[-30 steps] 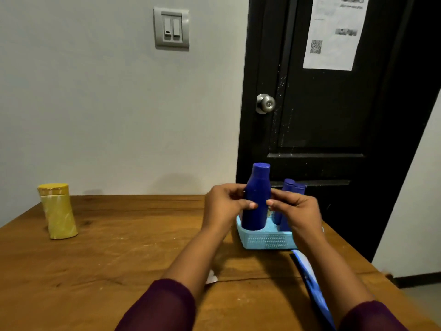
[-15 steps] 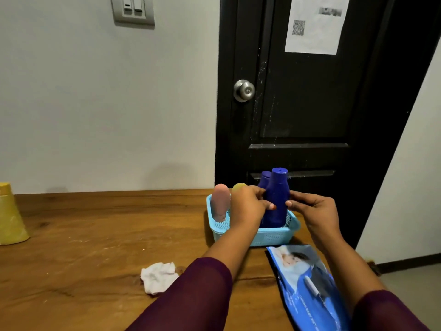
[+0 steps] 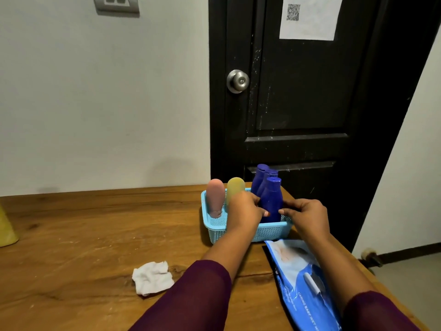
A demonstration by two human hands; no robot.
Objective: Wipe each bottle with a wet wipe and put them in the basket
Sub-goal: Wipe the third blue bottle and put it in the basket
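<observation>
Blue basket (image 3: 269,231) holds five bottles (image 3: 215,198); left hand (image 3: 244,210) and right hand (image 3: 307,215) grip nearest bottle (image 3: 270,199).

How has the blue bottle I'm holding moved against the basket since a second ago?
Yes: the blue bottle sank rightward, deeper into the basket.

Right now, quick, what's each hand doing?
Left hand: fingers curled on the front blue bottle, which stands in the basket.
Right hand: pinching the same bottle from the other side.

Basket (image 3: 269,231) crowded with bottles (image 3: 270,201); tabletop (image 3: 95,223) leftward open.
</observation>
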